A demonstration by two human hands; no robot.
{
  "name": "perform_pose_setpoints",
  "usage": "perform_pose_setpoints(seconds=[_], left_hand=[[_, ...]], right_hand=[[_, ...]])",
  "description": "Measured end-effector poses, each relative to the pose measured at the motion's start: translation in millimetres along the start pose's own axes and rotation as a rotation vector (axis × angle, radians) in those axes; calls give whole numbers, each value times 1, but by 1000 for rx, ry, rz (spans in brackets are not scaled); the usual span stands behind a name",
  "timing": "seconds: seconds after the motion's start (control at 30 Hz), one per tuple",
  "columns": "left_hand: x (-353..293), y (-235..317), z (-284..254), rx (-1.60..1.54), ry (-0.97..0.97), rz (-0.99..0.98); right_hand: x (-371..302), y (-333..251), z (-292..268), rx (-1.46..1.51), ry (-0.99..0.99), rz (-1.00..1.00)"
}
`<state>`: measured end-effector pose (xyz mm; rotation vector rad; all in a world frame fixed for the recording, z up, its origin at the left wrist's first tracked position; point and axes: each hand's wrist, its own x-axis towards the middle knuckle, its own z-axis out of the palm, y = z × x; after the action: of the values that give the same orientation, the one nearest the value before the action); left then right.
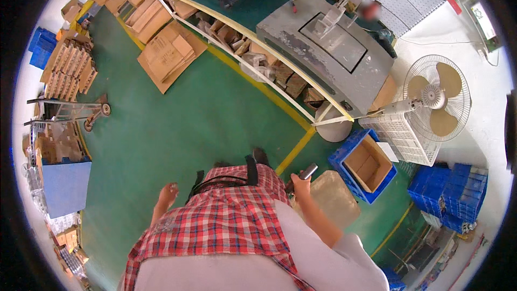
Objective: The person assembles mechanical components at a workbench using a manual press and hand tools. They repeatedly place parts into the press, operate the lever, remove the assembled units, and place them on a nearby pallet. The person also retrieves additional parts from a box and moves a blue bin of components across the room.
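My right hand [301, 184] is closed round a short silver cylinder-shaped tool [309, 171], held out at my right side. A dark part shows below the fingers; the tool's exact kind is not clear. Close by, to the right of that hand, are a tan square-topped seat or board [327, 198] and a blue crate [347, 157] lined with an open cardboard box [369, 164]. My left hand [169, 194] hangs at my left side over the green floor, its fingers curled in, with nothing seen in it. A red checked apron [215, 226] covers my front.
A long workbench [247, 35] with a grey metal machine plate [328, 37] stands ahead. To its right are a standing fan [432, 96], a white crate [398, 134] and blue bins [449, 188]. Flattened cardboard [169, 54] and a hand truck [97, 110] are at left.
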<state>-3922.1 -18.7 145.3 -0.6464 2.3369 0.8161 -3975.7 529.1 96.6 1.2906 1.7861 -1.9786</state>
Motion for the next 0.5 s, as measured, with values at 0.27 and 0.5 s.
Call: perform_pose_setpoints(seconds=[0.27,0.5], left_hand=[[-30,-236,75,25,-41,-99],[-77,-293,-1,-578,390,-348]], right_hand=[[28,-18,100,8,186,47],[1,-47,187,52,226,221]])
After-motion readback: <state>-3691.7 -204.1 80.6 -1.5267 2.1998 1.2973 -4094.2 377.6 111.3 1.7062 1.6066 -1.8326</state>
